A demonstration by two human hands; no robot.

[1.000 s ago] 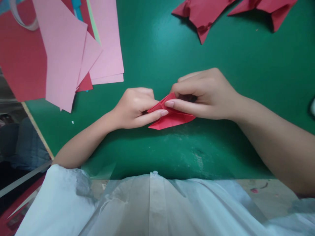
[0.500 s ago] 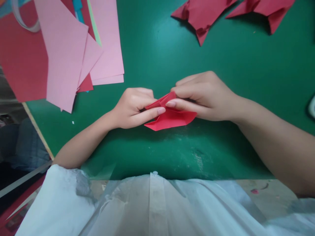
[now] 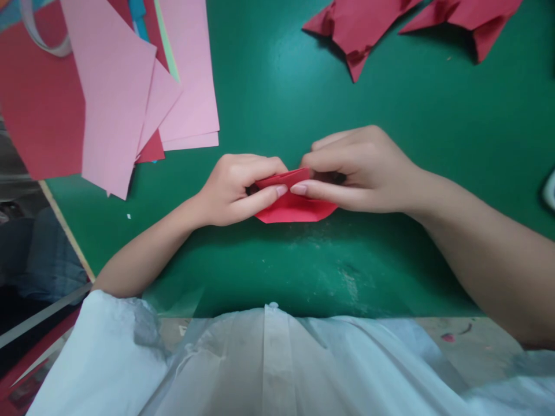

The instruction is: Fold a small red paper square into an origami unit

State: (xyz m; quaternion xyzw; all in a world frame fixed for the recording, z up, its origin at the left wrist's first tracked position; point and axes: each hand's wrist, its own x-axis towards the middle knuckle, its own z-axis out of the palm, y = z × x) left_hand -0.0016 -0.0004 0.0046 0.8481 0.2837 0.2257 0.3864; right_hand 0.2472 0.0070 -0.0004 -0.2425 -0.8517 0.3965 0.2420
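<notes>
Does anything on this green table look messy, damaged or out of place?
Nothing looks damaged. The pink sheets at the far left lie askew in a loose pile that hangs over the table edge. Two crumpled red paper pieces lie at the far edge. Both hands, left and right, pinch the small red folded paper.

red folded paper flattened, raised flap lowered

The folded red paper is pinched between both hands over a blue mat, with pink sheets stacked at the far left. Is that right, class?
Not quite: the mat is green, not blue, as the head view shows. The rest stands: the folded red paper is pinched between the left hand and the right hand, with pink sheets stacked at the far left.
</notes>
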